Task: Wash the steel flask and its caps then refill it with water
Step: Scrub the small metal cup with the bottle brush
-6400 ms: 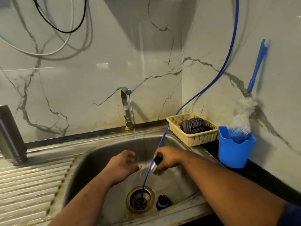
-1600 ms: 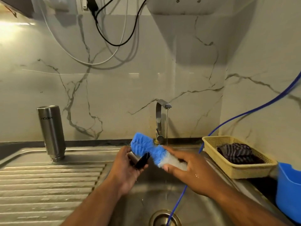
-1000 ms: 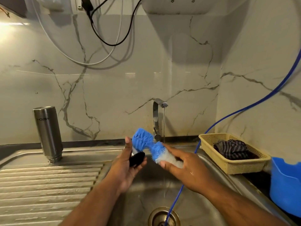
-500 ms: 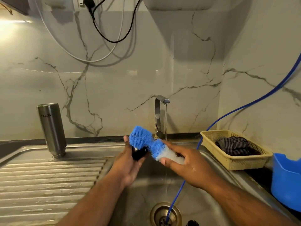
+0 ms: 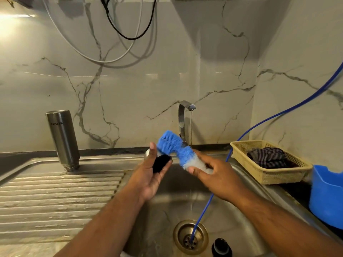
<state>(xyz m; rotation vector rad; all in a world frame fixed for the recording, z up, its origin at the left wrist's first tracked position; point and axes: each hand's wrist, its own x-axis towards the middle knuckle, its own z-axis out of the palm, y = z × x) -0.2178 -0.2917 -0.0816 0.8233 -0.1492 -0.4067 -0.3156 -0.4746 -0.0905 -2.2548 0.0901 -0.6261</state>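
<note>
The steel flask is standing upside down on the worktop, so its one line of dark lettering is showing inverted near the upper end; it seems to read "MILTON", though the letters are small and partly unclear.

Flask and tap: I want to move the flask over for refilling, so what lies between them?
In the head view, bare drainboard, then the left hand with a black cap and the brush, lie between flask and tap.
</note>
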